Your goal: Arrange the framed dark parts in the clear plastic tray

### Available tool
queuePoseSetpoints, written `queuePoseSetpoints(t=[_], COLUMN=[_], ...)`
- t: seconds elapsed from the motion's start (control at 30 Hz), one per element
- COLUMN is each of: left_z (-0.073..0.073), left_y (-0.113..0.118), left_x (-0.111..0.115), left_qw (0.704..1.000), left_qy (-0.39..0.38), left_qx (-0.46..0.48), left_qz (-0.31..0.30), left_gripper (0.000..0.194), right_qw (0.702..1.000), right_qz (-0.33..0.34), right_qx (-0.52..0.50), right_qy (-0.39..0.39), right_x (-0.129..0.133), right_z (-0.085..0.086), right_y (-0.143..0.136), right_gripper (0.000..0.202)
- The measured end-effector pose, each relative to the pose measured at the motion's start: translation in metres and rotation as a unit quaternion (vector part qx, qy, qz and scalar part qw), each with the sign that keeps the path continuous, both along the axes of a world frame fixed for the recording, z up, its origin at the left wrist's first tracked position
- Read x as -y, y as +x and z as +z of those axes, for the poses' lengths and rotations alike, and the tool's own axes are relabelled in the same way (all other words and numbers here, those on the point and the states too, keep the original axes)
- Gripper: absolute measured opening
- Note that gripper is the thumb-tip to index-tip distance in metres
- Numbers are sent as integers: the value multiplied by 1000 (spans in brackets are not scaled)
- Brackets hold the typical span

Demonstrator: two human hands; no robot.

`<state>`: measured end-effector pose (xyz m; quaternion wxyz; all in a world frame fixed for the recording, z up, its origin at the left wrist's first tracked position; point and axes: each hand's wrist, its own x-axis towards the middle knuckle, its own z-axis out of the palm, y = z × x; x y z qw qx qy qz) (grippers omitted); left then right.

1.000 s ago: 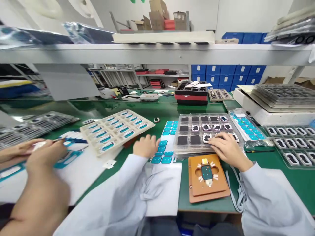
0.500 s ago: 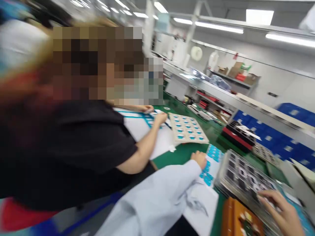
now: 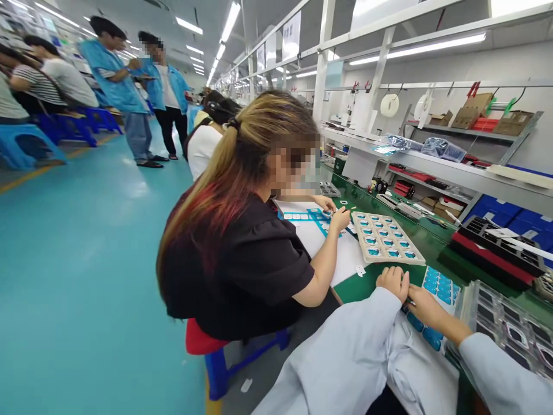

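Observation:
My left hand point(image 3: 392, 280) lies curled on the green bench at the near edge of a white sheet of blue stickers point(image 3: 437, 287). My right hand point(image 3: 424, 308) has crossed over and touches the left one, its fingers lying on the same sheet; what the fingertips pinch is hidden. Both sleeves are pale grey. A clear tray of dark framed parts point(image 3: 510, 327) sits at the right edge, apart from both hands.
A co-worker in a black top point(image 3: 242, 259) sits close on my left, working with a tool over a white sheet. A cream tray of blue parts point(image 3: 386, 238) lies between us. Black-and-red stacked trays point(image 3: 496, 246) stand behind. Several people stand in the aisle point(image 3: 86, 230).
The view has swung far to the left, off the bench and onto the co-worker and the aisle. My right hand left the clear tray and came over to the sticker sheet beside my left hand.

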<state>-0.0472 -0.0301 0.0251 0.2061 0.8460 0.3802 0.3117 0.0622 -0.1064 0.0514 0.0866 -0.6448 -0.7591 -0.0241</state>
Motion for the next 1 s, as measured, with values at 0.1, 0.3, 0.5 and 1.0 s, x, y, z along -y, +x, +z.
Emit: queuePoseSetpoints(t=[0.1, 0.3, 0.5, 1.0], left_z=[-3, 0, 8, 5], left_y=[4, 10, 16, 20], left_x=[-2, -3, -5, -10], left_qw=[1000, 990, 970, 930], left_qy=[-13, 26, 75, 55], left_qx=[-4, -41, -182, -361], left_qz=[-2, -130, -143, -44], left_gripper=[34, 27, 24, 36], right_qw=[1000, 998, 918, 795], right_qz=[-1, 35, -54, -279], right_qx=[14, 40, 215, 139], right_qy=[-19, 21, 330, 520], right_x=[16, 129, 254, 316], right_z=[11, 96, 106, 3], right_y=[-2, 6, 52, 107], right_gripper=[34, 25, 17, 7])
